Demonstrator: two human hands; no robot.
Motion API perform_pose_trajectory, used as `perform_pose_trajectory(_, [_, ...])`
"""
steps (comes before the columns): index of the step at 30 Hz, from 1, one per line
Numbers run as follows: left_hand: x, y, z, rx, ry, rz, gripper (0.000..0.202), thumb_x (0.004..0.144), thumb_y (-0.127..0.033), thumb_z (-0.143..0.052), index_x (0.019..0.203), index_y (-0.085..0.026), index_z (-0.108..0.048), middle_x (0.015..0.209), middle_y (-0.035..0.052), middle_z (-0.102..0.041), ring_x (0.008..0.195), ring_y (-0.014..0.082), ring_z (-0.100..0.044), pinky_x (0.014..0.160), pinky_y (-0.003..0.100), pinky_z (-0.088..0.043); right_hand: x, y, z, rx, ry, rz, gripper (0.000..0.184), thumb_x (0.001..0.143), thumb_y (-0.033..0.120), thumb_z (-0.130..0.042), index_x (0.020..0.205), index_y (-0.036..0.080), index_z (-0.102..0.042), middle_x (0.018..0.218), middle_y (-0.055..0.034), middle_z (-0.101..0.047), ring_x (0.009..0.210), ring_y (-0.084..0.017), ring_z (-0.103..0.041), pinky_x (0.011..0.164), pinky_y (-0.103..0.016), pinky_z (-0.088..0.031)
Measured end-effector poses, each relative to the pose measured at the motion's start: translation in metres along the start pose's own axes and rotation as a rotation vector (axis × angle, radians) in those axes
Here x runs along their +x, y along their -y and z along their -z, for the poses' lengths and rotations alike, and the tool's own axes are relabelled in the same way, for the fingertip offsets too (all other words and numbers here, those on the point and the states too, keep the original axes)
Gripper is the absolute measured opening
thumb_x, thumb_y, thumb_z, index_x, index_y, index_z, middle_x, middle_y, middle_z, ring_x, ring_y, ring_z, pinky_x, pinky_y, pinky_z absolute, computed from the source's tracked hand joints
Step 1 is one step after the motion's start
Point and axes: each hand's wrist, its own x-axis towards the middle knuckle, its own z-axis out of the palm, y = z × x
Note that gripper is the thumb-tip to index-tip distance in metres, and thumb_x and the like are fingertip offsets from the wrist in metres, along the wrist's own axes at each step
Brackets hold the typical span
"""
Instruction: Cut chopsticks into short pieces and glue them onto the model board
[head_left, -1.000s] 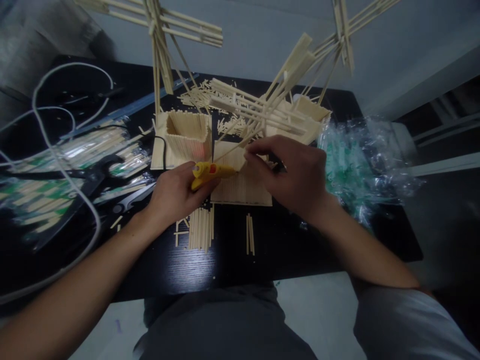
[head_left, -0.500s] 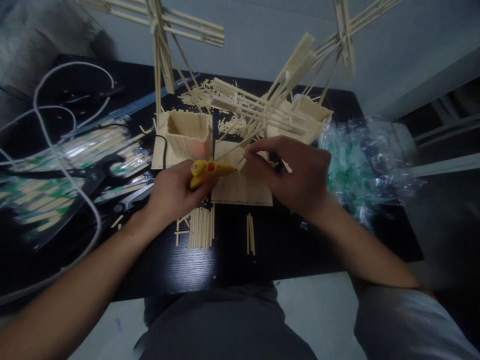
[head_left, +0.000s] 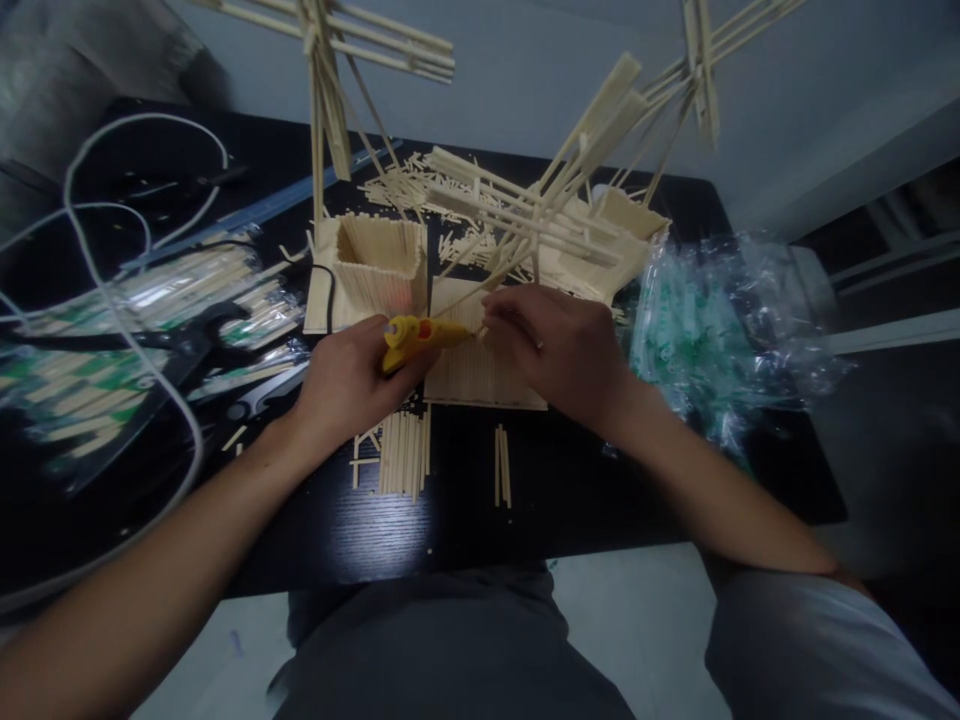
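In the head view my left hand (head_left: 352,375) is wrapped round a yellow glue gun (head_left: 424,335), its nozzle pointing right. My right hand (head_left: 566,345) is closed in a pinch on a short wooden stick (head_left: 481,331), mostly hidden by the fingers, right at the nozzle's tip. Beneath both lies a flat square panel (head_left: 487,385) of sticks laid side by side. Behind my left hand stands an open box of upright sticks (head_left: 379,275) on a similar base. A windmill-like frame of sticks (head_left: 536,215) leans behind my right hand.
Loose cut sticks (head_left: 405,455) lie in front of the panel, with a few more sticks (head_left: 502,465) to their right. Stick packets (head_left: 150,330), dark-handled cutters (head_left: 187,345) and a white cord (head_left: 82,235) occupy the left. Crumpled plastic wrappers (head_left: 697,330) lie at right.
My right hand has moved a little left and down, bringing the pinched stick to the nozzle tip. My left hand and the glue gun stay nearly in place.
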Motion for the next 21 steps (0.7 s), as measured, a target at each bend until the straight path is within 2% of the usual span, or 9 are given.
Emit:
perform_pose_trajectory(6, [-0.0005,0.001,-0.0008,-0.004,-0.001,-0.014,0.031,0.102,-0.053,-0.067,0.093,-0.024,-0.076,0.081,0.0048,-0.071,0.073,0.0239,-0.071,0.063,0.034,-0.045,-0.0001,0.0003,-0.0023,-0.038,0.0,-0.002,0.017,0.113,0.016,-0.061,0.109,0.02,-0.077,0.106,-0.01,-0.086,0.099,-0.026,-0.083,0.09,-0.037,-0.063])
perform_pose_trajectory(21, [-0.0019,0.0032,-0.0057,-0.03,-0.01,-0.063,0.027,0.105,-0.048,-0.067,0.095,-0.024,-0.073,0.082,0.0042,-0.07,0.073,0.0225,-0.07,0.063,0.034,-0.045,0.0003,-0.0008,-0.0024,-0.026,-0.003,0.018,0.016,0.11,0.011,-0.06,0.106,0.019,-0.074,0.102,-0.009,-0.083,0.095,-0.025,-0.08,0.087,-0.035,-0.06])
